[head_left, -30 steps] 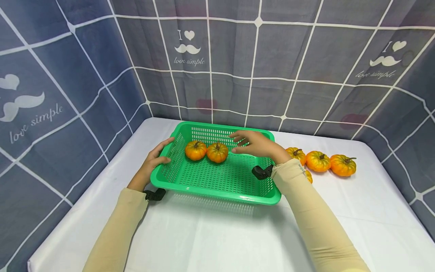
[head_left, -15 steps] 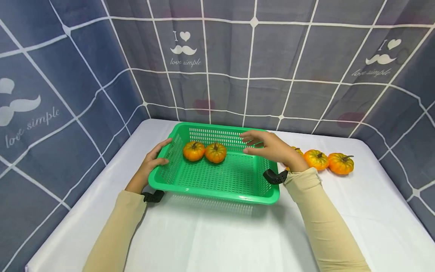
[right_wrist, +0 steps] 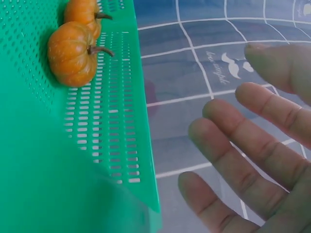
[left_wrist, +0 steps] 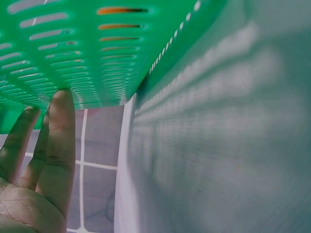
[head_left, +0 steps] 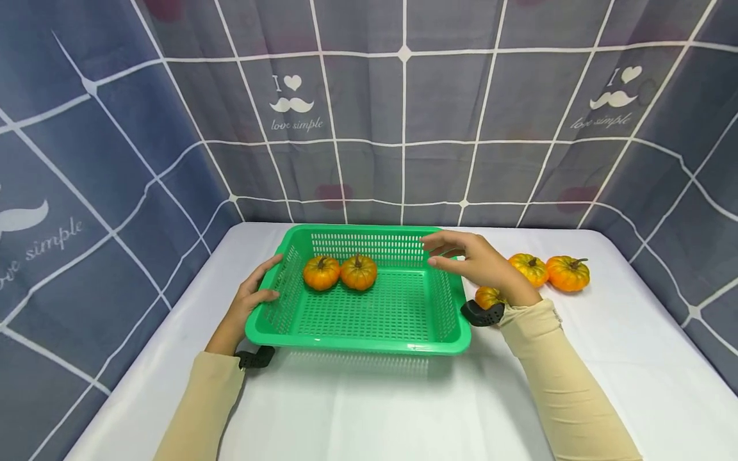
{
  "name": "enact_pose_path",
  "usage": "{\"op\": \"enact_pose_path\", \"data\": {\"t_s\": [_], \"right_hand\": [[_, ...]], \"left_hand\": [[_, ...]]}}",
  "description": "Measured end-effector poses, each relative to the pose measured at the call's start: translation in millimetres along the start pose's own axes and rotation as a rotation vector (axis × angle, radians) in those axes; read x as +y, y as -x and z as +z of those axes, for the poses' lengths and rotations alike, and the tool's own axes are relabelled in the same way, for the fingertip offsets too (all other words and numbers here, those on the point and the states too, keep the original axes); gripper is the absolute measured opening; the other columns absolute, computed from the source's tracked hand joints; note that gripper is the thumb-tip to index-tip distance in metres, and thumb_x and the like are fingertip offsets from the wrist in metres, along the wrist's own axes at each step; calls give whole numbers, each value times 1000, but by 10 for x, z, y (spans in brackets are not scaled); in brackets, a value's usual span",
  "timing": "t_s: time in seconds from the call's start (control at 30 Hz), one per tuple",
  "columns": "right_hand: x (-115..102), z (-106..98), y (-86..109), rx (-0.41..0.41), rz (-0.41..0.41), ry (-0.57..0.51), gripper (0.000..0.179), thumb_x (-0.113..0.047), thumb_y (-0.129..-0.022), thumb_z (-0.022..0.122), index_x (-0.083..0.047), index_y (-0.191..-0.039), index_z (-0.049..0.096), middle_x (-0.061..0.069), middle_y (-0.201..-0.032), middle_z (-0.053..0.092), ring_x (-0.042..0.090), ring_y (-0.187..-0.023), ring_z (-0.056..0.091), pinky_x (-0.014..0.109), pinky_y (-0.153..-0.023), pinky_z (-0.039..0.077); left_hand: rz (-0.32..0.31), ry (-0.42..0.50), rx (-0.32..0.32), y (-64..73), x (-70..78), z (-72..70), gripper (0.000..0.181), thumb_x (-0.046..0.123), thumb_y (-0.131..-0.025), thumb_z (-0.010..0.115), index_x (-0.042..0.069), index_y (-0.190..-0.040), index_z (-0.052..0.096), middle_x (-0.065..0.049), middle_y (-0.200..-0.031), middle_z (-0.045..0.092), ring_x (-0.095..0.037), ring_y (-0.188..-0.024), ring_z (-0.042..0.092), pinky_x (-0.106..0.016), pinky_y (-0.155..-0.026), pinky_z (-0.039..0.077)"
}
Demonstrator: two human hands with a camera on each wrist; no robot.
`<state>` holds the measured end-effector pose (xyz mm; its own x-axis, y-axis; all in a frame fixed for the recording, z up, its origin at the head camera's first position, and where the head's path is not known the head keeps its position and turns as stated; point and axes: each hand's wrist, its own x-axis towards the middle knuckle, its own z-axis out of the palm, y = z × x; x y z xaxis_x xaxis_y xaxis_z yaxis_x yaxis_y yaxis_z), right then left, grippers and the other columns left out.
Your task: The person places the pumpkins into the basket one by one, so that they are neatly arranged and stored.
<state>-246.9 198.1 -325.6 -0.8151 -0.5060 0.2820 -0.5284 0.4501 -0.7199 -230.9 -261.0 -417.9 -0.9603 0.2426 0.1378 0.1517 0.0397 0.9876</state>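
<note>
A green plastic basket [head_left: 357, 346] with slotted walls stands on the white table. My left hand [head_left: 245, 307] grips its left rim, thumb over the edge. Seen from the left wrist, fingers [left_wrist: 60, 126] lie against the outer wall. Two small orange pumpkins sit side by side in the basket's back left part, a left one [head_left: 321, 273] and a right one [head_left: 359, 273]. My right hand [head_left: 481, 261] hovers by the basket's back right corner, fingers apart and loosely bent, holding nothing. In the right wrist view nothing lies between its fingers [right_wrist: 238, 126].
Right of the basket lie more small pumpkins: one [head_left: 489, 296] partly hidden behind my right wrist, another [head_left: 527, 269] behind it, and a third [head_left: 567, 273] farther right. A grey-blue checked curtain [head_left: 438, 96] hangs behind the white table [head_left: 369, 410] and along both sides.
My right hand has moved right, from over the basket's inside to its back right corner. The view has tilted and shifted slightly. My left hand stays on the rim.
</note>
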Motion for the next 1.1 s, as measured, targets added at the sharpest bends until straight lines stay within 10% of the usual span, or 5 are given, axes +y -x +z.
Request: {"op": "enact_pose_path", "data": {"t_s": [0.5, 0.77, 1.1], "right_hand": [[125, -188, 273, 96, 25, -132, 35, 0, -104, 68, 11, -137, 66, 29, -128, 71, 4, -107, 70, 17, -95, 54], [327, -250, 481, 191, -3, -170, 29, 1, -102, 70, 11, -129, 70, -13, -117, 77, 8, -106, 73, 16, -92, 55], [558, -254, 723, 269, 8, -195, 29, 11, -98, 69, 14, -127, 69, -11, -116, 78, 4, -104, 72, 14, -93, 54]], "left_hand": [[-11, -6, 11, 53, 37, 8, 77, -2, -97, 49, 11, -171, 32, -23, -172, 25, -15, -126, 52, -23, -93, 55], [-28, 4, 9, -7, 89, 25, 77, -1, -96, 51, 10, -171, 34, -23, -170, 27, -17, -120, 53, -25, -89, 56], [-33, 33, 7, 7, 66, 14, 77, -2, -96, 51, 12, -171, 35, -21, -168, 29, -16, -116, 55, -26, -87, 57]]}}
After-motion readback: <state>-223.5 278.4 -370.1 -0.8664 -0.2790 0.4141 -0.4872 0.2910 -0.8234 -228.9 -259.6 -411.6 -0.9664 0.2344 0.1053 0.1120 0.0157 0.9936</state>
